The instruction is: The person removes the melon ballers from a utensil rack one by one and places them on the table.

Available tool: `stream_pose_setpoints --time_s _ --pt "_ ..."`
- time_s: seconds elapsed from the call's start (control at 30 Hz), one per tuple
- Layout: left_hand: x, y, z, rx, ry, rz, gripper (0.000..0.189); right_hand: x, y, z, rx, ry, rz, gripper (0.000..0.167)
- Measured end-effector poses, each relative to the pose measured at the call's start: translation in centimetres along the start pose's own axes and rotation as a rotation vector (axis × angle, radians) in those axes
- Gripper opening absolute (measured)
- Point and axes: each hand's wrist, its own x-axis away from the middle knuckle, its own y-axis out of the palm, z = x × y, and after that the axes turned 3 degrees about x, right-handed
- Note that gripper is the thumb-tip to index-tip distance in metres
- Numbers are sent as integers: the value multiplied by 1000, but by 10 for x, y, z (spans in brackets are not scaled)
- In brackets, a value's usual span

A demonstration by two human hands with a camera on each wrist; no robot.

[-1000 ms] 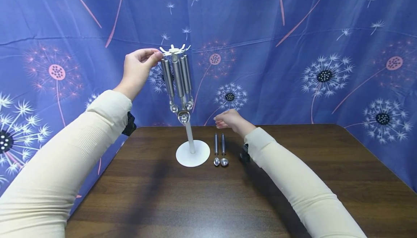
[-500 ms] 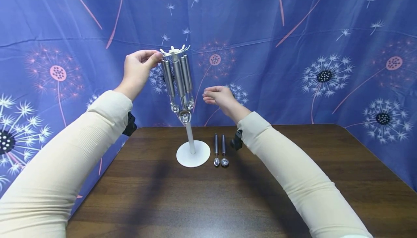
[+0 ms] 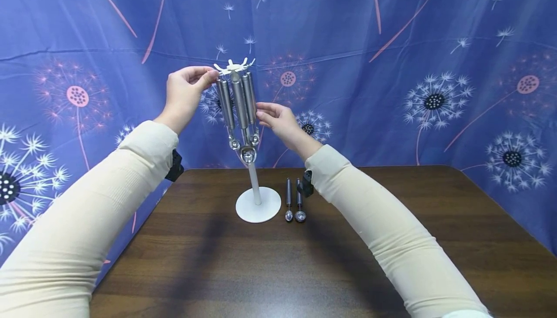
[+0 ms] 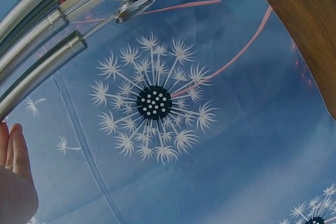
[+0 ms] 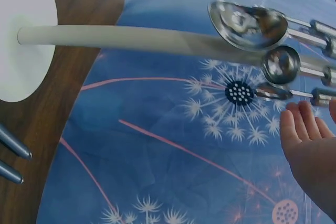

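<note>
A white utensil stand (image 3: 254, 182) rises from a round base, with several metal-handled scoops (image 3: 238, 105) hanging from its curved top hooks. My left hand (image 3: 186, 91) pinches the left side of the hooked top between thumb and fingers; the exact spot is hidden. Beside the right-hand handles is my right hand (image 3: 280, 121), its fingers extended and fingertips at or very near the rearmost handle. In the right wrist view the right hand (image 5: 310, 150) lies below the scoop heads (image 5: 281, 64), holding nothing. The left wrist view shows the left fingers (image 4: 20, 153) by a handle's end.
Two more metal-handled scoops (image 3: 289, 199) lie side by side on the brown wooden table (image 3: 270, 265), right of the stand's base. A blue dandelion-print cloth (image 3: 348, 66) hangs behind the table. Dark cameras (image 3: 175, 166) are strapped to both wrists.
My right hand has risen from above the two lying scoops and moved left to the hanging handles. The left hand has stayed at the stand's top.
</note>
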Motion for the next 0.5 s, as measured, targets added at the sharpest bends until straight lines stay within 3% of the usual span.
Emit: stream_pose_setpoints --time_s 0.3,0.5 --pt "-1 -2 -3 -54 33 0 35 -4 12 2 1 -107 75 33" --pt "-1 -5 -2 -87 45 -1 36 -8 12 1 -15 -123 108 32"
